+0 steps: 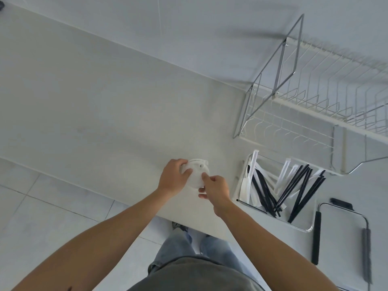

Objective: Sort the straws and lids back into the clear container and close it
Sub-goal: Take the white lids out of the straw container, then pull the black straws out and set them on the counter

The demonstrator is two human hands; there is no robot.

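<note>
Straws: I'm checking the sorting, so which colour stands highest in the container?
The white wrapped straw at the clear container's far left corner; it pokes above the rim, while the black straws stay lower.

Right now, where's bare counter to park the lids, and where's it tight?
Bare: the wide counter left of the left hand, up to the wall. A narrower strip lies between the right hand and the clear container. Crowded: right side, with black and white straws in the container, dish rack behind it, brushes beside it. Both hands hold the white lids.

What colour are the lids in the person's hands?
White. The lids, gripped by the left hand and right hand, show in the head view.
</note>
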